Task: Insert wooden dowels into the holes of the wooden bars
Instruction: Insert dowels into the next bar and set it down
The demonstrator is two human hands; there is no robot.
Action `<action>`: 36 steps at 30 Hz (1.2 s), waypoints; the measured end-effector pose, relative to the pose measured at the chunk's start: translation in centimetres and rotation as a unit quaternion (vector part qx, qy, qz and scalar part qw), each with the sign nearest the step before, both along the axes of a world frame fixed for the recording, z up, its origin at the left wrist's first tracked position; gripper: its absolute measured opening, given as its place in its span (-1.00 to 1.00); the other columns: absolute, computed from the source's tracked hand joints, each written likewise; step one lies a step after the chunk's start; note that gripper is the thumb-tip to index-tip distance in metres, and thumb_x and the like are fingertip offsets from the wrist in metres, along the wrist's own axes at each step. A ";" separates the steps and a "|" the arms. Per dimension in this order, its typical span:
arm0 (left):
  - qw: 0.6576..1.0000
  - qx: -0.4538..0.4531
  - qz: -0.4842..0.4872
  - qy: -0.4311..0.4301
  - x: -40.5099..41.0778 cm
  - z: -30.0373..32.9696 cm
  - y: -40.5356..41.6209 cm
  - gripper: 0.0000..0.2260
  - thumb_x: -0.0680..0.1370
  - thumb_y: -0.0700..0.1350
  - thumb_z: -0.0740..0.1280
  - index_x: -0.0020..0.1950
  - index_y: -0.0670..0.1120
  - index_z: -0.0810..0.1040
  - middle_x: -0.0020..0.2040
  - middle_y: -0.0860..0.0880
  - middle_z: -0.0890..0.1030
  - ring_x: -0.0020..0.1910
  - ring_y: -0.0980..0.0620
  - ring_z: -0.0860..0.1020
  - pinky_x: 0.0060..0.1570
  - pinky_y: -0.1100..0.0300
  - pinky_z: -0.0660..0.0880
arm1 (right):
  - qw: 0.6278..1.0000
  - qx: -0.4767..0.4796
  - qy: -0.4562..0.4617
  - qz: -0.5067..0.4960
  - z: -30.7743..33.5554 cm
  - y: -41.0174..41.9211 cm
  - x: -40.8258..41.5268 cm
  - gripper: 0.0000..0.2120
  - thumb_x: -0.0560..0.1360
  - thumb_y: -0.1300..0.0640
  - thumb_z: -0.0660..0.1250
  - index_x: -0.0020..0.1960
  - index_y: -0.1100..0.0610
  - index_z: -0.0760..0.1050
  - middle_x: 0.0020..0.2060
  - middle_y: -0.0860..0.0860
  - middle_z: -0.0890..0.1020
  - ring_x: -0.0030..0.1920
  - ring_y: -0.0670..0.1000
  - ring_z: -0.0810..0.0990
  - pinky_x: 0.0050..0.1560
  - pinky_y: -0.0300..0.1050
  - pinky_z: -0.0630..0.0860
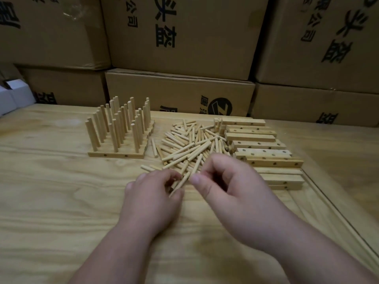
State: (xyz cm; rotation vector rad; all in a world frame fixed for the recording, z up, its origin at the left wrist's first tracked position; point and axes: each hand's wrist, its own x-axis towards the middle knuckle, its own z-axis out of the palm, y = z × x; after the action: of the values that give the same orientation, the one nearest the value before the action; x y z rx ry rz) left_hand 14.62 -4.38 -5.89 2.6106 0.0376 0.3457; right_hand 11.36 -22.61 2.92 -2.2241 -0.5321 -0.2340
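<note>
A loose pile of dowels lies mid-table: short, pale, round wooden sticks, all about alike, crossing one another at every angle. A few strays lie at the pile's left edge.

The left hand sits at the near edge of the pile, fingers curled around a small bunch of dowels that slant up and to the right out of its grasp. The right hand is just beside it, fingers bent, thumb and forefinger near the upper end of the same bunch; whether it pinches a dowel cannot be told.

To the right of the pile, bare bars lie side by side, pale square lengths with dark round holes along their faces. To the left, filled bars lie packed together with dowels standing upright from them in rows.

All rest on a wood-grain table. Cardboard boxes with black print are stacked along the far side.
</note>
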 end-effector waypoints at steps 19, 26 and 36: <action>0.998 -0.052 -0.038 -0.003 -0.2 0.2 -0.4 -0.85 0.48 0.17 0.42 0.02 0.32 0.53 -0.05 0.33 0.45 0.07 0.17 0.49 0.26 0.00 0.41 | 0.916 -0.230 -0.065 -0.322 -6.2 -10.3 6.9 -0.62 0.60 0.09 0.27 0.37 -0.20 0.48 0.26 -0.18 0.50 0.35 -0.06 0.33 0.39 0.13 0.08; 0.997 -0.071 -0.036 -0.006 -0.1 0.0 -0.2 -0.87 0.48 0.16 0.42 -0.02 0.32 0.53 -0.05 0.35 0.48 0.04 0.20 0.50 0.26 0.01 0.41 | 0.934 -0.238 -0.070 -0.256 -6.0 -9.8 5.9 -0.63 0.48 -0.26 0.32 0.27 -0.27 0.53 0.03 -0.26 0.42 0.14 -0.21 0.22 0.33 0.05 0.06; 0.994 -0.107 -0.038 -0.005 -0.2 0.2 -0.1 -0.90 0.49 0.14 0.41 -0.01 0.30 0.57 -0.03 0.33 0.52 0.03 0.23 0.50 0.28 -0.02 0.43 | 0.946 -0.255 -0.053 -0.193 -6.2 -10.0 4.3 -0.68 0.38 -0.21 0.46 0.13 -0.31 0.60 0.01 -0.34 0.41 0.14 -0.20 0.28 0.37 0.02 0.10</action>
State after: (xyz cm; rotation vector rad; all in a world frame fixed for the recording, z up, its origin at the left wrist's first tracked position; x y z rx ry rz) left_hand 14.45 -4.45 -5.73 2.3909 -0.0265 0.3088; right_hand 15.65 -32.57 -3.26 -2.8300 -0.2182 -0.4630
